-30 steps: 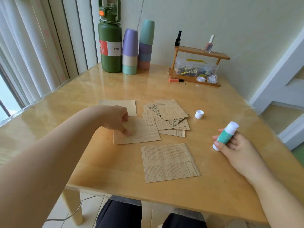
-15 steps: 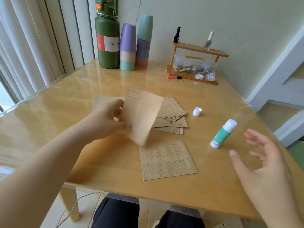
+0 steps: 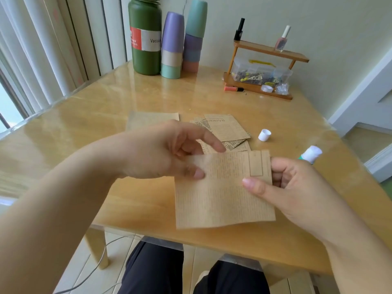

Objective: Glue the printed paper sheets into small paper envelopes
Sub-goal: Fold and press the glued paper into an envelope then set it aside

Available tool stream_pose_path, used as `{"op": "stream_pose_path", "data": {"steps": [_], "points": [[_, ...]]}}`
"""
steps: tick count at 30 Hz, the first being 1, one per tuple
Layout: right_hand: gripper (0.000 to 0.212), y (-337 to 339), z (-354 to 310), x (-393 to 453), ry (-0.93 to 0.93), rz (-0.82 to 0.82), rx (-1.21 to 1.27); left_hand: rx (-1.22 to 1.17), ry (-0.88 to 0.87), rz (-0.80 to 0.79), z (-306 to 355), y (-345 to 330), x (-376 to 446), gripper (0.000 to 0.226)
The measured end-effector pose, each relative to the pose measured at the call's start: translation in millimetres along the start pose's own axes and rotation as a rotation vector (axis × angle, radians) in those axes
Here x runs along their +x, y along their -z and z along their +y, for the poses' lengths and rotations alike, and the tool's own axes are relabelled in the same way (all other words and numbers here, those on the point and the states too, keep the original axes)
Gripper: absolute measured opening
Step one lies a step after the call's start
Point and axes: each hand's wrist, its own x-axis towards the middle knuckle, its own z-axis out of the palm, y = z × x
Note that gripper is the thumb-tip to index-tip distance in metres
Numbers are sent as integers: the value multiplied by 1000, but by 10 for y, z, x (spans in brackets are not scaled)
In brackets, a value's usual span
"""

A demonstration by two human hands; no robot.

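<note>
The right hand (image 3: 297, 187) has left the glue stick (image 3: 310, 154) on the bench (image 3: 106, 115) and come across to the printed sheet (image 3: 222, 192), which the left hand (image 3: 161, 153) has lifted off the bench. Both hands hold it in the air now: left thumb and fingers pinch its upper left edge, right thumb lies on its face with fingers curled behind the right edge. Beyond it lie the pile of sheets (image 3: 227, 128) and the white cap (image 3: 264, 135), the glue stick just right of the right hand.
</note>
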Motion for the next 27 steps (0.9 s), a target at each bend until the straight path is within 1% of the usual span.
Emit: {"op": "stream_pose_path", "data": {"steps": [1,2,4,5,6,8,10,12,16,19,27], "points": [[28,-12,48,-11,-20,37,-31,28,-6,132,-38,-42,17,40],[29,-19,102,-22,-30,85,-58,109,-29,289,-89,-96,22,37],[29,-4,223,-24,-58,188,-52,379,-128,590,-206,-255,-32,24],[27,12,265,-13,-83,228,-30,478,-180,679,-260,-348,-90,18],[26,35,301,7,-106,247,-6,537,-213,712,-319,-443,-160,14],[36,86,353,59,-137,220,42,600,-236,707,-445,-630,-315,13],[57,135,393,118,-154,150,50,629,-251,678,-538,-776,-451,18],[69,167,426,163,-171,95,44,652,-284,655,-601,-858,-536,18],[70,163,502,222,-193,49,93,688,-316,616,-732,-945,-586,18],[68,140,519,234,-201,41,142,717,-323,623,-794,-972,-575,16],[70,143,546,283,-226,-38,51,761,-306,655,-807,-999,-560,18]]}}
